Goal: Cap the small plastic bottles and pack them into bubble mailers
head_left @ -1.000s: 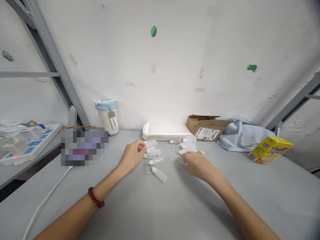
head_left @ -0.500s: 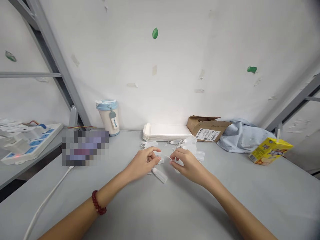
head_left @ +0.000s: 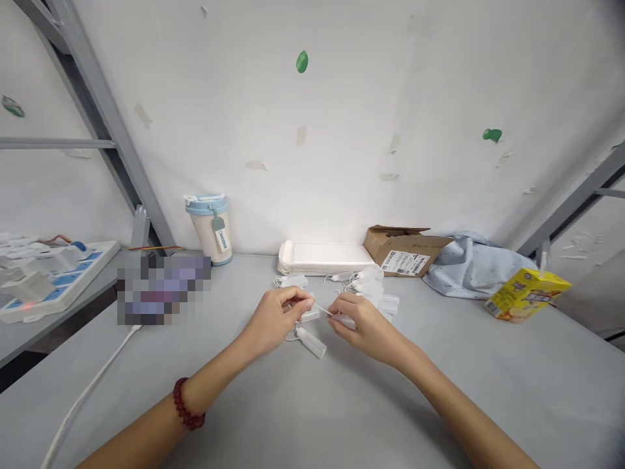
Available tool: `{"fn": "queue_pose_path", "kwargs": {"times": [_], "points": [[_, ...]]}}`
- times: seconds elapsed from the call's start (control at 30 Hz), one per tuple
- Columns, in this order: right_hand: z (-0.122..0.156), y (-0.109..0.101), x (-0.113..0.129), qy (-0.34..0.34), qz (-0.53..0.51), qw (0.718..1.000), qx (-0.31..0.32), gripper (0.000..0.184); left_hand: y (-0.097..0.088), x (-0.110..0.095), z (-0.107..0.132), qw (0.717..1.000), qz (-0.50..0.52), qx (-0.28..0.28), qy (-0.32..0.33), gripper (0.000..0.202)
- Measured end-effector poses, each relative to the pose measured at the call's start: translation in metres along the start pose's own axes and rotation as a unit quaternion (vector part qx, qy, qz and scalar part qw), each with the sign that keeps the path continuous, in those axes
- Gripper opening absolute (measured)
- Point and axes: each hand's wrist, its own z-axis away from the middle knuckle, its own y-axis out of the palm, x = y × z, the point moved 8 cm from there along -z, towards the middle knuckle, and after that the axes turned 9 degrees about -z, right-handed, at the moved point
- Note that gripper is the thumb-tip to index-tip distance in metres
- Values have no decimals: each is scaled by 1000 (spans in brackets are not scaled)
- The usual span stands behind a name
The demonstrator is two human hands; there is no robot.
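Head view. Grips a small needle-tip bottle in the right hand, fingers closed round its body, just above the counter near its middle. Lies almost level, long axis running left to right, thin tip aimed at the left hand. Pinches the left fingers together at that tip, on the tip itself or a tiny cap, too small to tell. Shows a spare bottle flat just below, slanting toward the near right, and a heap of bottles behind the right hand, toward the far edge.
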Motion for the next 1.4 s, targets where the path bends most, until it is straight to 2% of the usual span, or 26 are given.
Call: {"fn": "queue_pose_path", "kwargs": {"times": [0.13, 0.37, 0.47, 0.57, 0.7, 1.1, 1.4], "points": [[0, 3, -3, 17, -9, 1000, 16, 16, -4, 1, -1, 999, 23, -22, -14, 22], [1, -2, -8, 42, -40, 998, -10, 22, -17, 11, -3, 991, 91, -70, -75, 22], [1, -6, -7, 43, -95, 994, -26, 25, -13, 16, -3, 984, 143, -41, -102, 22], [2, -9, -6, 50, -132, 989, -40, 29, 0, 20, -2, 973, 195, 25, -119, 22], [2, -8, -2, 49, -169, 984, -26, 28, 13, 23, 0, 957, 248, 78, -132, 22], [1, -5, 3, 42, -193, 980, -15, 24, 20, 20, 5, 946, 273, 107, -138, 23], [2, -3, 2, 47, -184, 982, -18, 26, 21, 23, 4, 947, 270, 101, -141, 25]]}}
